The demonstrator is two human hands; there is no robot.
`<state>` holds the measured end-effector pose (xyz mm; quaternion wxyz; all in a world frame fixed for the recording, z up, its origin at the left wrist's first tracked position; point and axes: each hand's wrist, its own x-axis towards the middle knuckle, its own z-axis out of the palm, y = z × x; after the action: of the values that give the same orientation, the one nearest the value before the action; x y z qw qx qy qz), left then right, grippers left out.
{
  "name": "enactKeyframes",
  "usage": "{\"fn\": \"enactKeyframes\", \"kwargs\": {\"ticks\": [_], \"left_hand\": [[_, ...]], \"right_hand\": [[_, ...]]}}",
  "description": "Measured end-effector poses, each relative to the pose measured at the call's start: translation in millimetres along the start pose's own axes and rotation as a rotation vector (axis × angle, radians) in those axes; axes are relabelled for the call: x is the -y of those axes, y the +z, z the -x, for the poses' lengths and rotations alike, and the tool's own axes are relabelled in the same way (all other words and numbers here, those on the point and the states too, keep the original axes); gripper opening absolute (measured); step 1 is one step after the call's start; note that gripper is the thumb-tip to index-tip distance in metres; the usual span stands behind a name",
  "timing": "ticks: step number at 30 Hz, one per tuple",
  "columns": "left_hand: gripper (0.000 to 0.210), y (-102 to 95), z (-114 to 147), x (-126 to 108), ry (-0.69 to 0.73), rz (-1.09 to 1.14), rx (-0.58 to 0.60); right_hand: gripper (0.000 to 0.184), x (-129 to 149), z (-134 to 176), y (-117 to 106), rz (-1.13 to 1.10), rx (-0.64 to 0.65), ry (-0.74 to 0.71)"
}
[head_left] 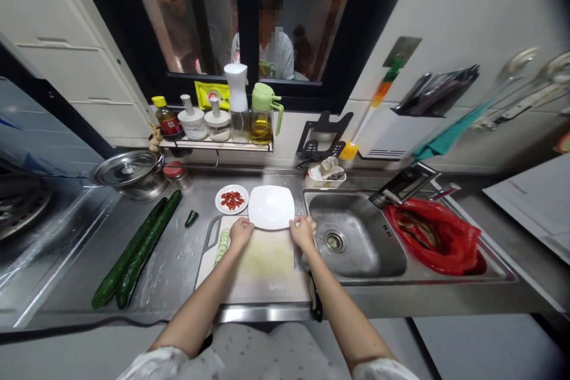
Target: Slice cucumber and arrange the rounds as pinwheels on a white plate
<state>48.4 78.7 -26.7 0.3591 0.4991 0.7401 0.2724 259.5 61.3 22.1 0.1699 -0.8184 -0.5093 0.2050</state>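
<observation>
Both hands grip a white square plate (pixel 271 206) by its two near corners, at the far edge of the cutting board (pixel 262 285). My left hand (pixel 241 233) pinches the left corner and my right hand (pixel 303 231) the right one. Nothing lies on the plate. Left of it is a small round dish (pixel 219 205) with chopped red chili (pixel 233 199). Cucumber slices (pixel 222 247) lie in a row along the board's left side, partly behind my left arm. A black-handled knife (pixel 316 297) rests at the board's right edge.
Two whole cucumbers (pixel 146 243) and a cut cucumber end (pixel 191 218) lie on the counter at left, near a lidded steel pot (pixel 133 172). On the right is a sink (pixel 356 243) with a red plastic bag (pixel 440 243) beside it. A seasoning shelf (pixel 214 145) hangs behind.
</observation>
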Motion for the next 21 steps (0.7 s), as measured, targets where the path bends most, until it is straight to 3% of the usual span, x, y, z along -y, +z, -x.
{"fn": "enactKeyframes", "kwargs": {"ticks": [4, 10, 21], "left_hand": [[0.012, -19.0, 45, 26, 0.047, 0.092, 0.028], [0.012, -35.8, 99, 63, -0.009, 0.167, 0.052], [0.015, -46.3, 122, 63, -0.073, 0.298, 0.033]], "right_hand": [[0.021, -20, 41, 8, -0.177, 0.022, -0.125], [0.021, -38, 94, 26, -0.385, 0.074, -0.075], [0.024, -43, 117, 36, -0.418, 0.016, -0.059]]}}
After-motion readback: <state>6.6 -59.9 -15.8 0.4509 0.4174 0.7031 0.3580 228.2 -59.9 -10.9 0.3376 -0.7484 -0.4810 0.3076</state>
